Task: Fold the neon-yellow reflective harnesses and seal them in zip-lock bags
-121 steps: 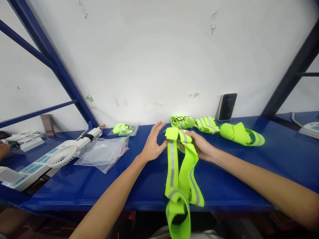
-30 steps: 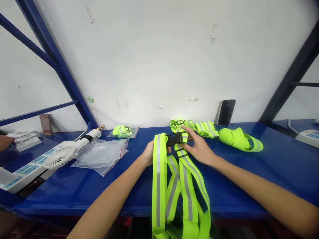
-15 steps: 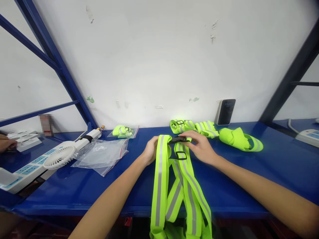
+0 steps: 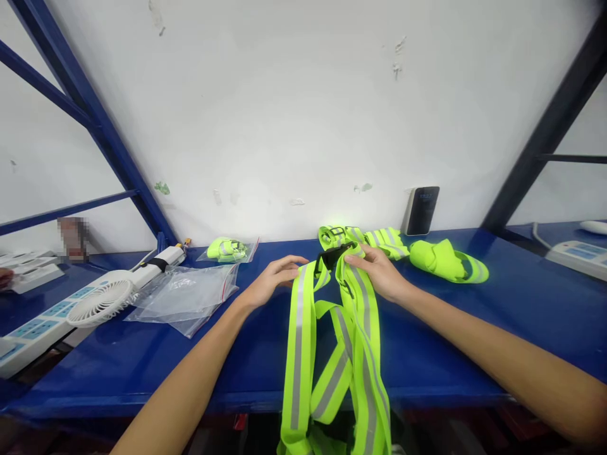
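A neon yellow reflective vest [image 4: 298,354] made of straps with grey stripes hangs over the front edge of the blue table. Its black buckle [image 4: 332,256] is at the top, between my hands. My right hand [image 4: 379,270] pinches the straps just right of the buckle, thumb in front. On the other side, my left hand [image 4: 275,279] has its fingers stretched out toward the left strap; whether the fingertips touch it I cannot tell. The vest's lower end drops below the table edge, partly out of view.
Behind lie rolled vests [image 4: 386,240] and a loosely rolled one [image 4: 448,262]. A bagged vest [image 4: 227,249], clear zip bags [image 4: 190,291], a white fan [image 4: 102,303] and a power strip [image 4: 52,322] are left. A phone-like device [image 4: 423,212] leans on the wall. Another person's hand [image 4: 6,278] shows far left.
My left hand has let go of the strap by the buckle and moved left, fingers extended. My right hand now grips the right straps lower, gathered together. The view has shifted slightly right.
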`<state>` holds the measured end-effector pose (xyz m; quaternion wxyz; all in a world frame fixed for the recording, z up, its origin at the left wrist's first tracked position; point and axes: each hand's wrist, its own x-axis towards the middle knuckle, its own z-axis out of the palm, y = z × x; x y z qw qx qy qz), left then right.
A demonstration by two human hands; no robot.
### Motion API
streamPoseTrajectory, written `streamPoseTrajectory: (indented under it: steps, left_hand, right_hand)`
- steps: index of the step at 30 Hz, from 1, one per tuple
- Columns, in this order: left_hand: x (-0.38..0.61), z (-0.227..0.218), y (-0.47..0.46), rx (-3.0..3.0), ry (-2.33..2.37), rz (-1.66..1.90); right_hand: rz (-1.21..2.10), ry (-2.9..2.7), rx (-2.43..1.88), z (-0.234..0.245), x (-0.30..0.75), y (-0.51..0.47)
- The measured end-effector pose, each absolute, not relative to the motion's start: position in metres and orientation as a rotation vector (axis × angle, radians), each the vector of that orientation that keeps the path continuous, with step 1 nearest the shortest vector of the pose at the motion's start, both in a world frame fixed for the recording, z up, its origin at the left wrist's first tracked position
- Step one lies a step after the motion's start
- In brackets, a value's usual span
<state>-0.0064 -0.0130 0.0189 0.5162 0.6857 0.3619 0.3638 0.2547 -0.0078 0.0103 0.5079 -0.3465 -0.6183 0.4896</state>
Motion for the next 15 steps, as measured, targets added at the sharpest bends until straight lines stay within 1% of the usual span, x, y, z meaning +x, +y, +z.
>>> streamPoseTrajectory:
  steps: [4,8,11,15]
  left_hand:
    - [0.003,0.024,-0.023,1.817,0.948,0.928]
    - [0.013,0.041,-0.029,1.92,0.96,0.812]
    - [0.009,0.053,-0.028,1.795,0.891,0.716]
    - [0.002,0.057,-0.035,1.383,0.675,0.637]
  right_hand:
    - [1.276,-1.451,-0.794,0.012,0.252,-0.01]
    - [1.378,-1.372,-0.798,0.014,0.255,-0.008]
    - [1.482,-1.272,-0.799,0.018,0.259,-0.007]
    - [1.569,-1.249,-0.731,0.026,0.259,-0.014]
